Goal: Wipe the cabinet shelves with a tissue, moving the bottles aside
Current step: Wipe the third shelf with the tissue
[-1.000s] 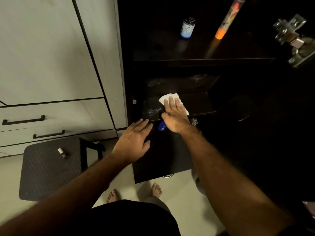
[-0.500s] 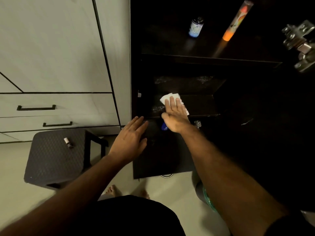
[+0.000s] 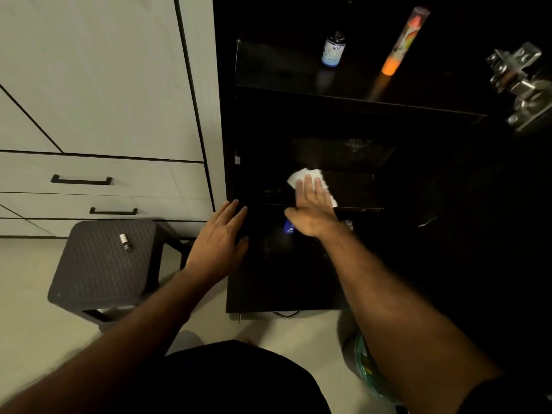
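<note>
Upper shelf (image 3: pixel 268 70): left half bare; blue bottle (image 3: pixel 333 49) and orange tube (image 3: pixel 403 43) stand toward the right.
Middle shelf (image 3: pixel 355 191): right hand (image 3: pixel 310 209) flat on tissue (image 3: pixel 301 176) at left; right part open.
Right edge: metal hinge (image 3: pixel 519 85) juts in.
Floor, left: stool (image 3: pixel 104 264) beside cabinet.

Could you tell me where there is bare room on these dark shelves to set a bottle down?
The upper shelf is bare left of the blue bottle; the orange tube crowds its right. The lower shelf is free right of the right hand, which presses the tissue there.
</note>
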Demonstrator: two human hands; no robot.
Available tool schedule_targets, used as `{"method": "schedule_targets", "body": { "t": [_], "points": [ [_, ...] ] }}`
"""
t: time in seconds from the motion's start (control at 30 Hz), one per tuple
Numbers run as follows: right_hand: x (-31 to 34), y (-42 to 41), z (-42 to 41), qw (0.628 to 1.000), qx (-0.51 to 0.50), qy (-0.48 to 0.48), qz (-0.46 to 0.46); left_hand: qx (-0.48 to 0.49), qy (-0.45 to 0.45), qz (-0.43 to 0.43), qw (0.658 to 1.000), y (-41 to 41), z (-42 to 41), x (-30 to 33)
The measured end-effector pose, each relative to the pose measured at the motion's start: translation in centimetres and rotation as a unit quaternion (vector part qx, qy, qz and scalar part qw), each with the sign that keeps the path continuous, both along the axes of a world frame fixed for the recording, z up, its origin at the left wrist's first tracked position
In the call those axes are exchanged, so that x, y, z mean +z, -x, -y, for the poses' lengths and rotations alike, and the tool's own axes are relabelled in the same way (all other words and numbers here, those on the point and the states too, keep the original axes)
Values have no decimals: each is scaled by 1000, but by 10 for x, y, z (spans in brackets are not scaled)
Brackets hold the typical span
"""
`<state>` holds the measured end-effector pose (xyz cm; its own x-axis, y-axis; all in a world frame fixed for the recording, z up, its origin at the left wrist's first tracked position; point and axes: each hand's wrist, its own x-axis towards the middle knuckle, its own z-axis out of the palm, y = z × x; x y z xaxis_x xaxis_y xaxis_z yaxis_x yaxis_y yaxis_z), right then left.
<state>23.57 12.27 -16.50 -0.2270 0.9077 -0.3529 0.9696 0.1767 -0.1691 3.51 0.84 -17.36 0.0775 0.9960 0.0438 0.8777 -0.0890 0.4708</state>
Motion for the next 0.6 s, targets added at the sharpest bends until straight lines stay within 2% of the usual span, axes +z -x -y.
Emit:
{"method": "schedule_targets", "body": {
  "t": [0.1, 0.17, 0.33, 0.5, 0.6],
  "points": [
    [-1, 1, 18, 996, 71, -4, -51, 6, -3, 0, 1000, 0, -2, -1],
    [-4, -18, 20, 996, 77, -8, -48, 7, -2, -1, 1000, 2, -3, -3],
    [-2, -58, -11, 999, -51, -4, 13, 15, 7, -7, 1000, 11, 0, -8],
    [-3, -21, -28, 987, -158, -8, 1, 15, 3, 1, 1000, 23, 2, -5],
    [0, 5, -31, 985, -174, 10, -18, 23, 10, 12, 1000, 31, 0, -4]
  ]
}}
